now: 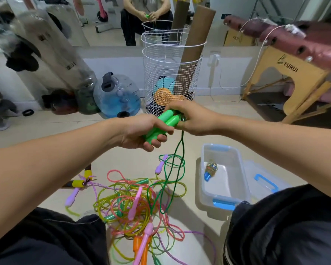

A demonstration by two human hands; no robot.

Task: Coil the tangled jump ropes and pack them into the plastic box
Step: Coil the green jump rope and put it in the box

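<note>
Green jump rope (pixel 173 176) handles are being gripped together by the left hand (pixel 141 131), with the right hand (pixel 191 119) pinching its cord above the plastic box (pixel 241 169). Coiling appears underway; next calls for winding the trailing cord free of the tangled pile (pixel 134 205).

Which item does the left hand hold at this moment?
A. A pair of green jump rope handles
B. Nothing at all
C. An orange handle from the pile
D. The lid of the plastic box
A: the left hand grips the two green handles side by side, with the right hand at their upper ends, while the green rope hangs down toward the tangled pile on the floor.
</note>
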